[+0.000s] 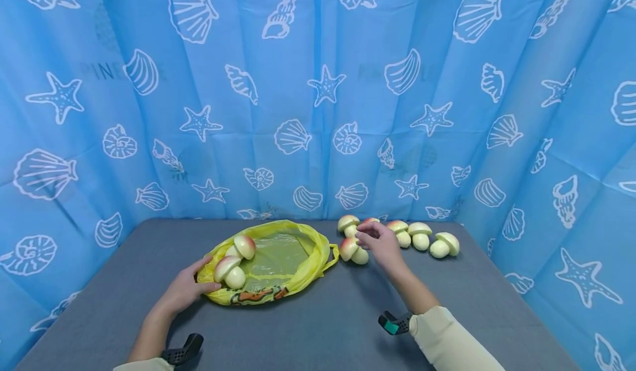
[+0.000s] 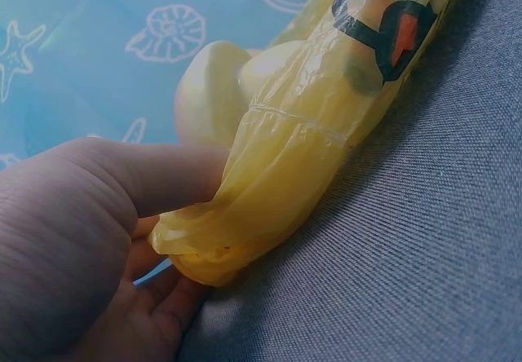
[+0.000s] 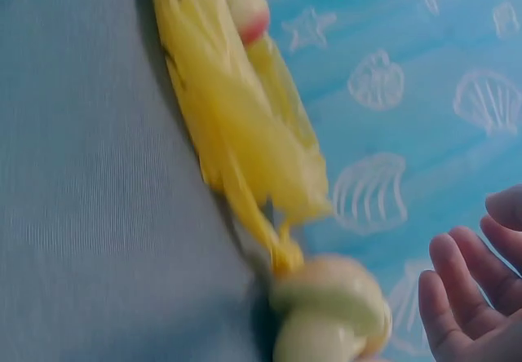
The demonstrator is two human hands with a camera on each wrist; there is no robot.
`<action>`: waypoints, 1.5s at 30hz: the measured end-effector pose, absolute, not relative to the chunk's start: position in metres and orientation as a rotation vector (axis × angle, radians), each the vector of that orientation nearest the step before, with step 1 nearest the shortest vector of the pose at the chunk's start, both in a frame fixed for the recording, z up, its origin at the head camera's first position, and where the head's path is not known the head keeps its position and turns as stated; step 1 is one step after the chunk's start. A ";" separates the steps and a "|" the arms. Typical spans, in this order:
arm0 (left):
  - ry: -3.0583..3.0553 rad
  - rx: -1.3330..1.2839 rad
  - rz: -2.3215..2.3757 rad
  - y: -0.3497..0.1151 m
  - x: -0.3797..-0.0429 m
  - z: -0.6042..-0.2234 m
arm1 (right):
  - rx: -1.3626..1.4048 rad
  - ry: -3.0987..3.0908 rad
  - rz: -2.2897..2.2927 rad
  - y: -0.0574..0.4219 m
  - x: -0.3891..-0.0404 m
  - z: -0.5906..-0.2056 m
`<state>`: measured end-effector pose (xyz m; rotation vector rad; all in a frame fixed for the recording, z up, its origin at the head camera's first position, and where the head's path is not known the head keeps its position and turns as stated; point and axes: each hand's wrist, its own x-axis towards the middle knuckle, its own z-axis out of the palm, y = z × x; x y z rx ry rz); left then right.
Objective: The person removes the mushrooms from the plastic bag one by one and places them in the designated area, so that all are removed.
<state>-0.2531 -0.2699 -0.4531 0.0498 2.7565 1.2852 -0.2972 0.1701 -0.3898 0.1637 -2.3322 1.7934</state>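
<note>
A yellow plastic bag [image 1: 310, 274] lies on the grey table with its mouth spread open. Two toy mushrooms, one with a reddish cap [image 1: 244, 247] and another beside it [image 1: 236, 277], sit at its left side. My left hand [image 1: 186, 289] pinches the bag's left rim; in the left wrist view the thumb [image 2: 175, 178] presses on the yellow plastic, other fingers behind it. Above a toy mushroom [image 1: 359, 256] to the right of the bag hovers my right hand [image 1: 380, 241]. Its fingers are loosely bent and hold nothing in the right wrist view.
More toy mushrooms stand along the back right: a pale one [image 1: 349, 224], one partly behind the right hand, and others reaching to the rightmost mushroom [image 1: 444, 245]. A bag handle [image 1: 334, 255] extends toward them. A blue shell-print curtain [image 1: 318, 111] rises behind the grey table [image 1: 318, 338].
</note>
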 end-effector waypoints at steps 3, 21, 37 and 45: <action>2.761 0.055 1.287 -0.270 -0.253 -0.454 | 0.210 -2.319 1.836 0.154 -0.294 -0.384; 2.773 0.045 1.286 -0.272 -0.253 -0.456 | 0.768 -2.344 1.598 0.084 -0.288 -0.391; 2.724 0.087 1.353 -0.272 -0.251 -0.454 | 1.067 -2.419 1.699 0.027 -0.269 -0.384; 2.724 0.045 1.323 -0.271 -0.253 -0.453 | 1.060 -2.499 1.697 -0.010 -0.288 -0.414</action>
